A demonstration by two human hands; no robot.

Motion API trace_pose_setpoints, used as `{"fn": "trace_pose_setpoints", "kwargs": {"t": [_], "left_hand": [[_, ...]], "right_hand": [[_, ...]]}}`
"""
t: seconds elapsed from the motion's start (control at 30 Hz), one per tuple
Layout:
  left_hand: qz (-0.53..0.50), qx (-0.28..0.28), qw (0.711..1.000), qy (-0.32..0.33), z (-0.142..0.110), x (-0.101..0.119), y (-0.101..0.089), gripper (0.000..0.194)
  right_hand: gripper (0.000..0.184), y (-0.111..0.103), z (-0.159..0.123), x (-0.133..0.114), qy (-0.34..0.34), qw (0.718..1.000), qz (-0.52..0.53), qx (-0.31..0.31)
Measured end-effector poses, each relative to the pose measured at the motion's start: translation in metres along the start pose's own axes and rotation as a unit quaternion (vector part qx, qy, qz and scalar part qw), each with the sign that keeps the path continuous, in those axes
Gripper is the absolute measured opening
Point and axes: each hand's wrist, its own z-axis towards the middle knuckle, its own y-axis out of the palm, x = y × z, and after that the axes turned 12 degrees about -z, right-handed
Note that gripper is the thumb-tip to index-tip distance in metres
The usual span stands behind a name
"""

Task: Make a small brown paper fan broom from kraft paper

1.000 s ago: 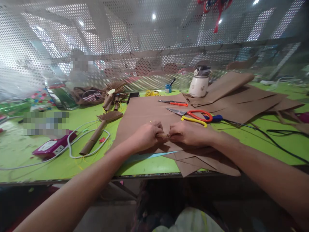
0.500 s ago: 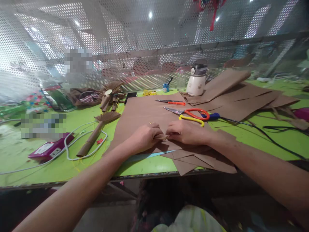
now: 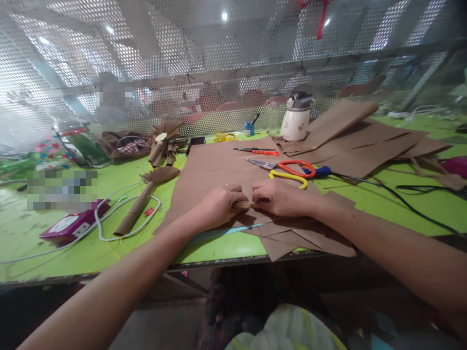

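Note:
My left hand [image 3: 222, 203] is closed on a narrow bundle of folded brown paper [image 3: 242, 204], whose layered end sticks out toward the right. The fingertips of my right hand [image 3: 274, 197] pinch at that end, the two hands almost meeting. Beneath them lies a large brown paper sheet [image 3: 211, 165]. Just beyond my right hand rest scissors with one red and one yellow handle [image 3: 297, 168], and farther off a smaller pair with orange handles [image 3: 268, 152]. Cut brown paper pieces [image 3: 288, 236] overlap at the table's front edge.
To the left are a rolled paper piece with a fanned top [image 3: 136, 209], a purple power strip [image 3: 71, 224] and a looped white cable [image 3: 100, 236]. A white bottle [image 3: 295, 121], stacked brown paper [image 3: 350, 141] and a black cord [image 3: 394, 199] lie back and right on the green table [image 3: 226, 250].
The view has shifted slightly. Both hands stay nearly in place on the folded paper; the fingers of my right hand have moved only a little at its end.

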Motion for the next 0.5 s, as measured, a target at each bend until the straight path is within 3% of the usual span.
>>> {"fn": "trace_pose_setpoints", "kwargs": {"t": [0.17, 0.5], "left_hand": [[-0.021, 0.012, 1.000, 0.002, 0.0025, 0.0014, 0.0000, 0.027], [0.038, 0.012, 0.999, -0.013, 0.0000, 0.0075, -0.0006, 0.020]], "right_hand": [[0.013, -0.0017, 0.0027, -0.0040, 0.006, 1.000, -0.018, -0.009], [0.014, -0.0040, 0.0004, -0.0053, -0.005, 0.998, -0.060, -0.026]]}}
